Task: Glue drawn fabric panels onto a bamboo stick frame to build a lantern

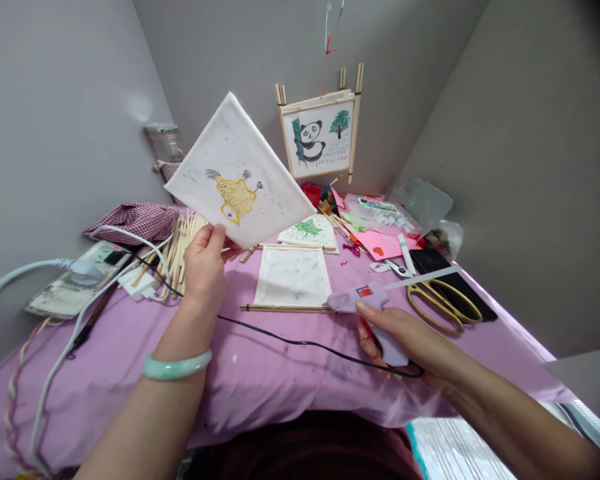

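Observation:
My left hand (206,259) pinches the lower edge of a white cloth panel (275,193), lifted above the table and tilted onto a corner. A yellow bird drawing (236,198) shows upside down on it. My right hand (387,337) grips a lavender glue gun (363,298) by its handle, with a clear glue stick (420,277) jutting from the back. The gun's nozzle points left, close to a second white panel (294,277) lying flat with wooden sticks (285,308) along its edges. A panel with a green leaf drawing (309,228) lies behind it.
A black cord (290,342) runs across the purple tablecloth (260,380) to a power strip (75,280) at left. Loose sticks (177,257) lie beside it. Gold-handled scissors (443,307) rest at right. A panda lantern (323,137) hangs by a red string at the back.

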Demonstrator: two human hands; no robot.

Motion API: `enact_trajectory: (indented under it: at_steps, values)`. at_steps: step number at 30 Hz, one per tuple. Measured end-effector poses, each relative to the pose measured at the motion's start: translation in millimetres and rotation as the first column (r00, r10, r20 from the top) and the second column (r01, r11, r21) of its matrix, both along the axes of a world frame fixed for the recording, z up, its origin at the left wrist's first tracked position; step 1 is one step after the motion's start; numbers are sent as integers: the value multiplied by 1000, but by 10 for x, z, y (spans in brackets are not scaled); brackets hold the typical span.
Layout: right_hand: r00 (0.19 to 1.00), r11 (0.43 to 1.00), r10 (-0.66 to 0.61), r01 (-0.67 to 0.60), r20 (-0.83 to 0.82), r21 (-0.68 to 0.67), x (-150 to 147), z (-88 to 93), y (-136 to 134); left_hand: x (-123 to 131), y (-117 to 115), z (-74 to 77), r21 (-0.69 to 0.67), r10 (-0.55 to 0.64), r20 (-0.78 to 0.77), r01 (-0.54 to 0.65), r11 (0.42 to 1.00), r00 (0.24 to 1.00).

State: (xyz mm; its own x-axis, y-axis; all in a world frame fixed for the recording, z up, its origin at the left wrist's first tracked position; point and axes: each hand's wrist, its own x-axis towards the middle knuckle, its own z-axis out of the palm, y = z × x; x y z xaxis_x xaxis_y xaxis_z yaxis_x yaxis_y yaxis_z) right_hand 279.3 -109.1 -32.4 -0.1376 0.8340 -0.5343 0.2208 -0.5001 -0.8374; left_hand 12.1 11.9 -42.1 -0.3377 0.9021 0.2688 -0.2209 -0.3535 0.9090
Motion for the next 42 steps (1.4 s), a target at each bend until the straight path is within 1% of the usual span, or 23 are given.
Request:
enact_trajectory:
  at_steps: [7, 11, 16, 23, 31, 37, 42]
  values:
    - [999, 1000, -12, 12, 31, 7, 33, 1, -21, 5, -10, 8, 2, -1, -5, 1, 1000, 1000]
    - [1000, 1000, -15, 15, 4, 2, 50, 10, -55, 4, 0, 0, 0, 3, -9, -3, 1000, 1000]
    - [999, 999, -46, 46, 27, -1, 61, 15, -86, 10, -5, 3, -3, -5, 6, 5, 1000, 1000]
    - [996, 998, -50, 46, 77, 50, 99, 5, -109, 5, -8, -6, 8, -17, 2, 17, 1000, 1000]
    - [994, 997, -70, 67, 79, 46, 102, 13, -119, -5, -1, -11, 9, -18, 6, 18, 1000, 1000]
    - [995, 997, -64, 61, 73, 38, 126, -17, -133, -8, -6, -5, -12, -20, -12, 20, 1000, 1000]
    - [997, 998, -58, 56, 56, 39, 101, 7, -136, -7, -12, 6, -20, -19, -31, 18, 1000, 999]
